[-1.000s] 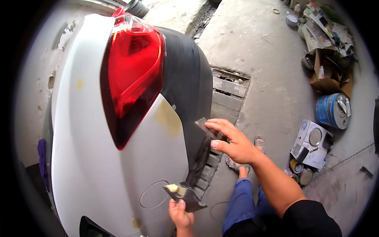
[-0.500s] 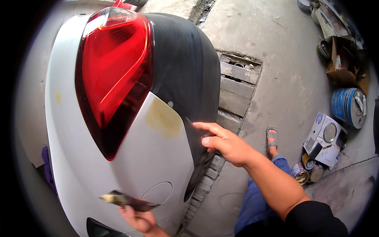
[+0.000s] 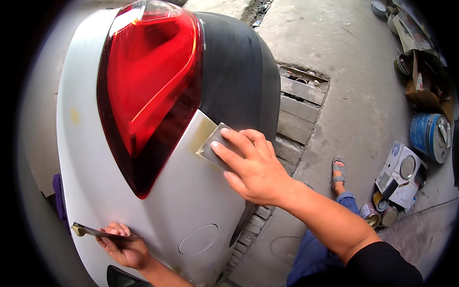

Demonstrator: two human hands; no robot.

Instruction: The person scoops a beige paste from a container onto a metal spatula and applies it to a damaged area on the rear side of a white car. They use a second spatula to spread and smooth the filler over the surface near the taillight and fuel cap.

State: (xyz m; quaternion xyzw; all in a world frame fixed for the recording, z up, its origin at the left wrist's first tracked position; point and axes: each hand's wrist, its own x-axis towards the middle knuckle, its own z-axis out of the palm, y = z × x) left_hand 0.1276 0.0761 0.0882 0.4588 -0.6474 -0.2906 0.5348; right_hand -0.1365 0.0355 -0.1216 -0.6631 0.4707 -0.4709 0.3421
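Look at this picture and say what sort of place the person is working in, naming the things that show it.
Probably an outdoor car body repair yard. The right hand presses a flat spreader onto a white car panel beside the red tail light, and paint tins stand on the concrete floor.

Right hand (image 3: pixel 256 167) outstretched, fingers flat, pressing; left hand (image 3: pixel 122 246) low, fingers curled in a grip

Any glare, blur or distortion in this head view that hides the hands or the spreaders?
Head view: fisheye bends the white car panel and blacks out the corners; glare streaks the red tail lamp; soft daylight, faint shadows; right hand pressing the spreader and left hand with the flat blade are sharp.
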